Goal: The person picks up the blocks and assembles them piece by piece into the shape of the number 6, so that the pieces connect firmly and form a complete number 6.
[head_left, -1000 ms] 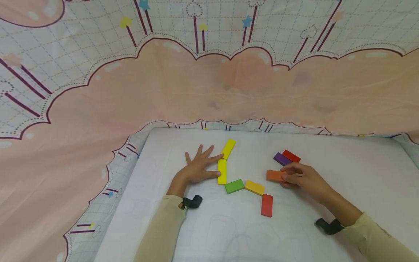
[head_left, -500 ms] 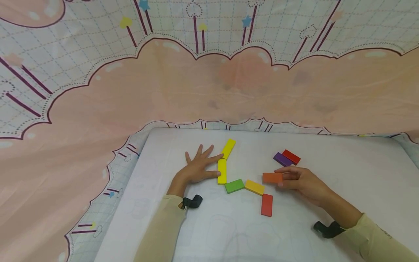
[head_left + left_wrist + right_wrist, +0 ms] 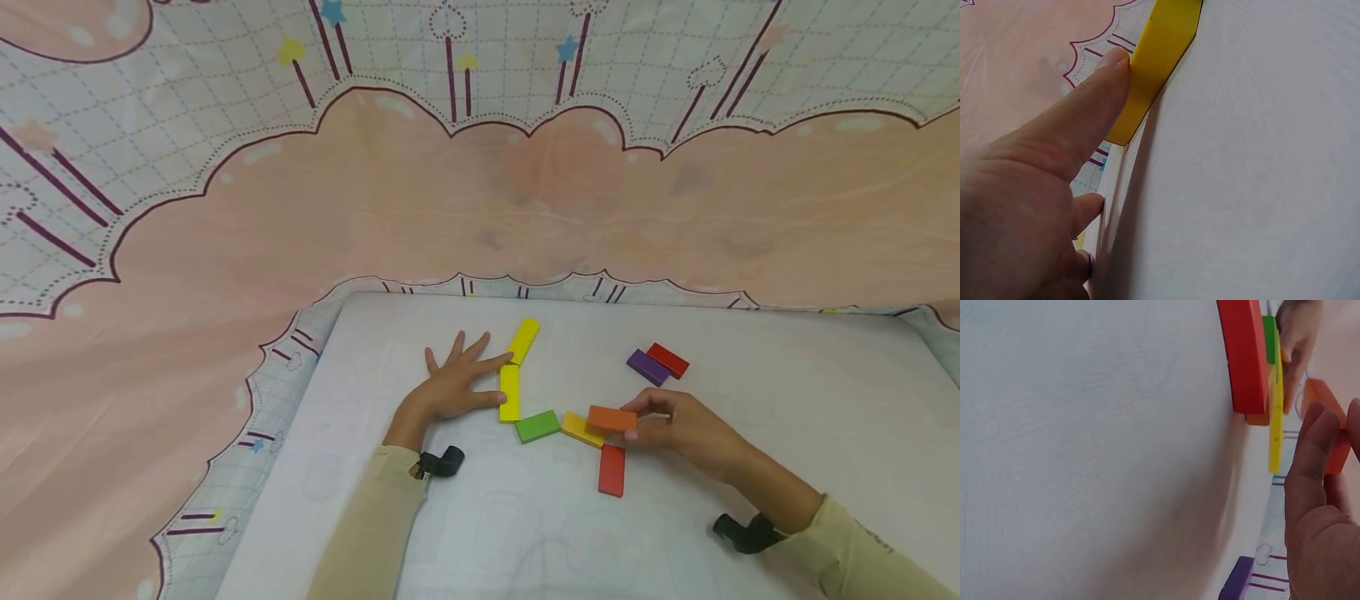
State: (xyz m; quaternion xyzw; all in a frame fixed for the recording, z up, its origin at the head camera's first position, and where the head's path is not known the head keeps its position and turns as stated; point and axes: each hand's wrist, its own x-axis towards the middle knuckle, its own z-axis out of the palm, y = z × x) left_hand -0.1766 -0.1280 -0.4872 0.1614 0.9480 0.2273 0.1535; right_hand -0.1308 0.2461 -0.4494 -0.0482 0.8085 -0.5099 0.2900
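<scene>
An orange block is pinched at its right end by my right hand, overlapping the amber block in the head view. The right wrist view shows the orange block between thumb and fingers, raised off the table. My left hand lies with fingers spread. Its thumb touches the lower yellow block, and its index fingertip is at the upper yellow block. A green block joins the lower yellow one to the amber block. A red block points toward the front.
Behind my right hand a purple block and a dark red block lie side by side. Everything rests on a white tabletop. A peach patterned cloth hangs beyond the far edge.
My right hand has carried the orange block left and toward the front, away from the purple block to over the amber one. The left hand has stayed in place.
</scene>
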